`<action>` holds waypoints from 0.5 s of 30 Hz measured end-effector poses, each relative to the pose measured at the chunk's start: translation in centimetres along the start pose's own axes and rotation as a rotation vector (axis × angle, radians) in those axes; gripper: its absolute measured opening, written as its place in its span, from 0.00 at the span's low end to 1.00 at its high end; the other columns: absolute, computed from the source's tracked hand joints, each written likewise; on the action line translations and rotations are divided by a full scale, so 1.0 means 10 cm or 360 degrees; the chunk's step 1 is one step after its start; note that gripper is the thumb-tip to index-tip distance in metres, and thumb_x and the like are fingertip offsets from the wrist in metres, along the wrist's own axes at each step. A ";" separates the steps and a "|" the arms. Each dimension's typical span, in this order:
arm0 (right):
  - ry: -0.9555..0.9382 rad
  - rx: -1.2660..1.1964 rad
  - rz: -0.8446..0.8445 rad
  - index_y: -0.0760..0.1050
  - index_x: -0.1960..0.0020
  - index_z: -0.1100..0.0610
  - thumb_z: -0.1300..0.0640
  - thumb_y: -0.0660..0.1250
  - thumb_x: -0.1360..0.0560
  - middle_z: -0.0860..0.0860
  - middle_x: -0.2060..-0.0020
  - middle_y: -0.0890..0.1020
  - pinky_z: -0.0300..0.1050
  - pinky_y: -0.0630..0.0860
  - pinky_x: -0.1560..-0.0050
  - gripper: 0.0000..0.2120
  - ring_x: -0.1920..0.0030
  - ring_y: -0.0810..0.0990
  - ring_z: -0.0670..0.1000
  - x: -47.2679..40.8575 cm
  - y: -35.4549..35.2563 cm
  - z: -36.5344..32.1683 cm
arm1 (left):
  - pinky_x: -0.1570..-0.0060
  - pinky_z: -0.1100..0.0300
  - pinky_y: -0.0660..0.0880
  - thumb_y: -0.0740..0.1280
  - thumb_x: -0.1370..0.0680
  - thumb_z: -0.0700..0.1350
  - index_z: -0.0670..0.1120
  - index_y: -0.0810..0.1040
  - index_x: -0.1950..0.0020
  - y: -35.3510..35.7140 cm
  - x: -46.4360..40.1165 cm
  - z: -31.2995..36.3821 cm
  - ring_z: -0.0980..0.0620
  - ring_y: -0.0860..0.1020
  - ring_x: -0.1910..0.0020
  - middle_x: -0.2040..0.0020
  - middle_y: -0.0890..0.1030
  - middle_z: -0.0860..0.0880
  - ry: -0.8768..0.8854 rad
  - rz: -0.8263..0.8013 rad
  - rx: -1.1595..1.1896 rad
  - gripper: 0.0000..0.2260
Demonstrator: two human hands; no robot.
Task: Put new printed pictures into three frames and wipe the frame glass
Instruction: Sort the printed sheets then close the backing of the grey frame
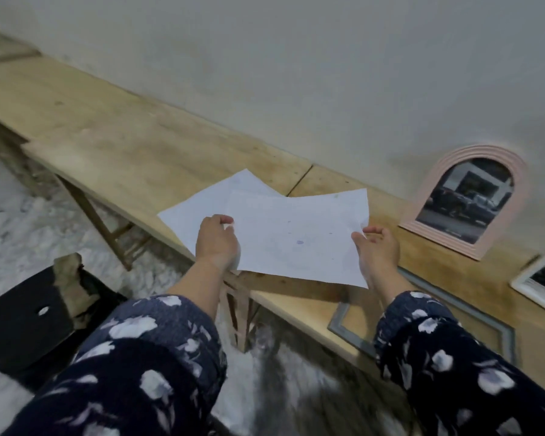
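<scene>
Head view. Two white printed sheets are in play, both blank side up with faint ink showing through as bluish specks. The upper sheet (pixel 299 237) is held above the near edge of the wooden table (pixel 114 133), slightly bowed. The lower sheet (pixel 208 202) lies beneath it, offset to the left and far side, its far corner resting on the table.

The left hand (pixel 217 243) grips the left edge of the upper sheet, fingers curled over the paper. The right hand (pixel 378 247) meets the sheet's right edge with the thumb at the margin and the fingers loosely spread; whether it actually pinches the paper cannot be told. The upper sheet spans the gap between the two hands.

An arched pink frame (pixel 469 206) leans upright against the wall at the right, holding a dark picture, well apart from the sheets. A grey rectangular frame (pixel 346 328) lies flat on the table near the right forearm. A white frame (pixel 538 287) shows partly at the right border. A black stool (pixel 22 322) stands on the floor at the near left.
</scene>
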State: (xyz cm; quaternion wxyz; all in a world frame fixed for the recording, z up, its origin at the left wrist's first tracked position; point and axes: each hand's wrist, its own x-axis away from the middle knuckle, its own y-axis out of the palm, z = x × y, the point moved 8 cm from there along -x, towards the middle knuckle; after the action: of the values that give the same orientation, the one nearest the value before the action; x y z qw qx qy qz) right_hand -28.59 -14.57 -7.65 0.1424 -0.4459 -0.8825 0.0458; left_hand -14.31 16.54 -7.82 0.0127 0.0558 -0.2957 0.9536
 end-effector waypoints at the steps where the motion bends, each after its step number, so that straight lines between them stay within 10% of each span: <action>1: -0.0015 0.0012 -0.0011 0.72 0.60 0.49 0.60 0.71 0.28 0.53 0.52 0.80 0.51 0.78 0.52 0.09 0.51 0.81 0.58 0.00 0.21 -0.04 | 0.46 0.58 0.69 0.57 0.18 0.41 0.47 0.74 0.41 -0.13 -0.13 -0.09 0.47 0.74 0.40 0.33 0.71 0.46 -0.0006 0.0007 0.0004 0.10; 15: -0.0131 0.0314 -0.0427 0.77 0.43 0.51 0.66 0.57 0.23 0.52 0.40 0.77 0.45 0.74 0.54 0.17 0.47 0.78 0.54 0.14 3.23 -0.30 | 0.41 0.56 0.70 0.54 0.19 0.35 0.43 0.73 0.41 -1.77 -1.87 -1.32 0.45 0.70 0.34 0.30 0.68 0.42 -0.0196 0.0159 0.0079 0.12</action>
State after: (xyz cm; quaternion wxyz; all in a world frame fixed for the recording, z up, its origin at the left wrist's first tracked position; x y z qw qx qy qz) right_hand -3.52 5.77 -11.25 0.1542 -0.3058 -0.9304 0.1310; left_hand 4.01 38.73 -10.81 -0.0545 0.0997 -0.2745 0.9549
